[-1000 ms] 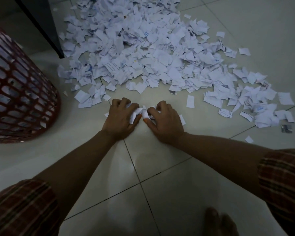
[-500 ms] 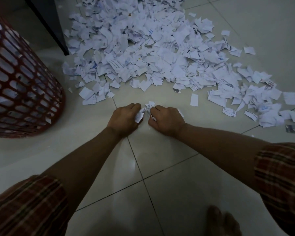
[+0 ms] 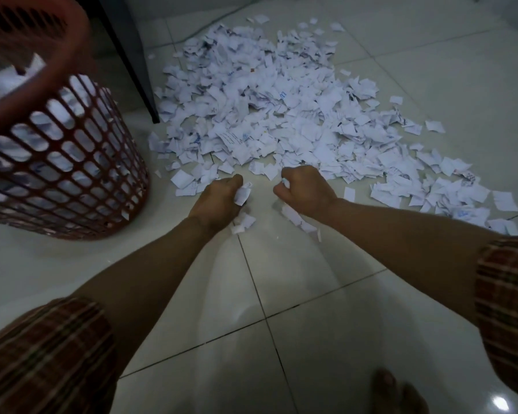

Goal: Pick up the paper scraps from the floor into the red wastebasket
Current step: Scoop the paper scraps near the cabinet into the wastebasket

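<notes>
two hands, both fisted over the tiled floor (image 3: pixel 326 279): left hand (image 3: pixel 214 201) clutching a wad of paper scraps (image 3: pixel 242 194); right hand (image 3: pixel 307 191) curled round scraps, a white edge showing at the knuckles. loose scraps under each fist. main scrap pile (image 3: pixel 266 115) spread just beyond the hands. red wastebasket (image 3: pixel 63 162) at left, lattice wall, holding scraps. dark furniture leg (image 3: pixel 135 67) between basket and pile. plaid sleeves, one bare foot (image 3: pixel 393 394)

A dark slanted furniture leg (image 3: pixel 132 58) meets the pale glossy tiled floor (image 3: pixel 326 339) beyond the fingers, and bare toes (image 3: pixel 396 392) show well behind them, nearest me.
</notes>
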